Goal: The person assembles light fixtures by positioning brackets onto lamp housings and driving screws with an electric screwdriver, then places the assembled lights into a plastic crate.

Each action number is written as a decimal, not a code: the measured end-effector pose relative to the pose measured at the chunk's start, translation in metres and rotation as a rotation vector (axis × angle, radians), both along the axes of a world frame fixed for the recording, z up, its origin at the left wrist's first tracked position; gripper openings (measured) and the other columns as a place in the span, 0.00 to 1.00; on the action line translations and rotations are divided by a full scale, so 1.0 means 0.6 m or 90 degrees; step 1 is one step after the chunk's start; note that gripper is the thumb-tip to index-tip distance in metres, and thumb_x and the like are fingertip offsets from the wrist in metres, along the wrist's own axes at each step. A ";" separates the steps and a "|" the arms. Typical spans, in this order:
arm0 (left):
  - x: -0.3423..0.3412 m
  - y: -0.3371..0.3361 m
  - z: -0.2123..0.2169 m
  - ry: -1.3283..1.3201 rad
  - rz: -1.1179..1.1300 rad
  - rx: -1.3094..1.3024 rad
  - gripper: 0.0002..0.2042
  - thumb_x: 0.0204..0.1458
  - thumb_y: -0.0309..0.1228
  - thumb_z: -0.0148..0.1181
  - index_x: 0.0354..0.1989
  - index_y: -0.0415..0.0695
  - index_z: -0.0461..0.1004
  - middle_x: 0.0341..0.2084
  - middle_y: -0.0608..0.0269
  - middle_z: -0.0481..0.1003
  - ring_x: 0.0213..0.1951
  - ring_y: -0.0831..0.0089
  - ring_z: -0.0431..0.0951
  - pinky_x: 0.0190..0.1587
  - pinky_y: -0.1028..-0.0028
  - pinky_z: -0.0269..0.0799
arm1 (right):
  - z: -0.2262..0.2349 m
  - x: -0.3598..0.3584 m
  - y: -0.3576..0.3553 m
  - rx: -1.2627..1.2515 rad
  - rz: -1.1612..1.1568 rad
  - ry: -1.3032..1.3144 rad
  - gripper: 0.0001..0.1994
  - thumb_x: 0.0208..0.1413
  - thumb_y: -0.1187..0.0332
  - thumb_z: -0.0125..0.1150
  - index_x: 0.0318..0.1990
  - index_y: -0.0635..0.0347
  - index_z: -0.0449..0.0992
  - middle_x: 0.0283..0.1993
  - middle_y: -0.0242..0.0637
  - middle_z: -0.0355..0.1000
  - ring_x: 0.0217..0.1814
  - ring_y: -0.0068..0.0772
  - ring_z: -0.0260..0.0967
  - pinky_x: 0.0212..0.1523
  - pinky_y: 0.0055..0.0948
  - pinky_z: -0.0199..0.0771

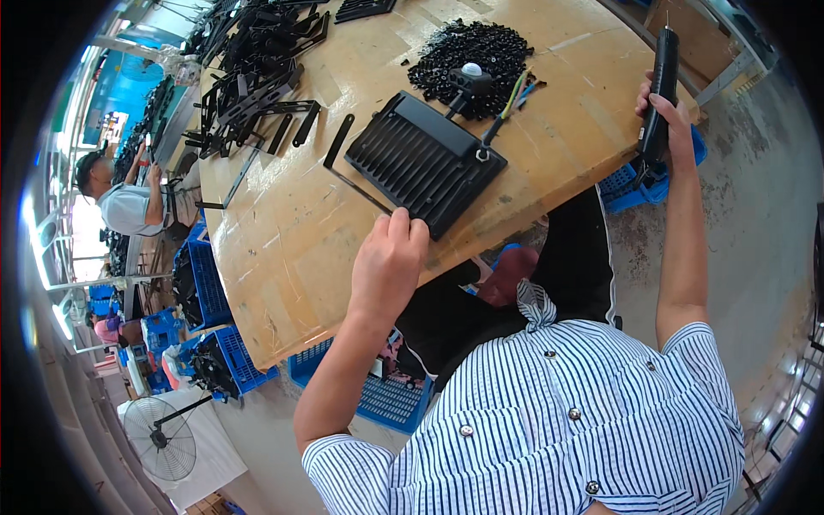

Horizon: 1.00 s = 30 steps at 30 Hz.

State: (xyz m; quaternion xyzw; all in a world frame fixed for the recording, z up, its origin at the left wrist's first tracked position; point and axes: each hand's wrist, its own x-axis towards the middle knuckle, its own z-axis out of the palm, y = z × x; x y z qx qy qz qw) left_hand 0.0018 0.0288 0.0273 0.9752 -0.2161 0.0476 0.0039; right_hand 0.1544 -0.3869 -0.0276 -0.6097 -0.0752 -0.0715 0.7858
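Observation:
A black finned floodlight [421, 159] lies on the wooden table, with a white-domed sensor [471, 70] at its far edge. From its right side runs a short cable [496, 129] ending in coloured wires. My left hand [388, 262] is closed at the floodlight's near left corner, fingers pinching one end of a black U-shaped bracket [356, 186] that stretches along the lamp's left side. Off the table's right edge, my right hand [674, 124] is wrapped round a black electric screwdriver [663, 77], its thin bit pointing up and away.
Beyond the lamp is a heap of small black parts [498, 51]. More black brackets [257, 94] are piled at the far left. Blue crates [395, 403] stand below the table, another [618, 184] by its right edge. A person [133, 202] works at the left, above a fan [160, 438].

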 end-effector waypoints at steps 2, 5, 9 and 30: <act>-0.004 -0.001 -0.008 -0.018 0.001 0.021 0.13 0.44 0.19 0.53 0.41 0.35 0.69 0.45 0.47 0.70 0.45 0.54 0.73 0.46 0.65 0.73 | -0.003 0.001 0.001 0.000 -0.003 -0.001 0.28 0.53 0.64 0.59 0.57 0.70 0.58 0.38 0.35 0.66 0.37 0.24 0.68 0.42 0.24 0.71; -0.027 -0.010 -0.038 -0.081 0.009 0.044 0.17 0.46 0.18 0.52 0.47 0.35 0.67 0.51 0.43 0.67 0.49 0.50 0.72 0.49 0.64 0.72 | -0.007 0.002 -0.004 0.001 0.005 -0.011 0.28 0.53 0.64 0.60 0.57 0.70 0.58 0.38 0.35 0.67 0.38 0.24 0.69 0.42 0.23 0.72; -0.032 -0.003 -0.043 -0.112 -0.012 -0.002 0.19 0.49 0.18 0.50 0.52 0.34 0.64 0.55 0.40 0.62 0.51 0.46 0.71 0.51 0.64 0.71 | -0.004 0.003 -0.001 -0.002 0.004 0.000 0.29 0.52 0.63 0.60 0.57 0.70 0.59 0.39 0.35 0.67 0.38 0.24 0.69 0.42 0.24 0.73; 0.458 0.004 -0.063 -0.104 0.115 -0.157 0.09 0.48 0.26 0.58 0.37 0.40 0.79 0.33 0.49 0.75 0.39 0.52 0.76 0.45 0.62 0.70 | 0.017 -0.006 0.011 -0.022 -0.053 0.024 0.30 0.49 0.63 0.61 0.56 0.70 0.60 0.36 0.34 0.68 0.34 0.22 0.69 0.38 0.24 0.72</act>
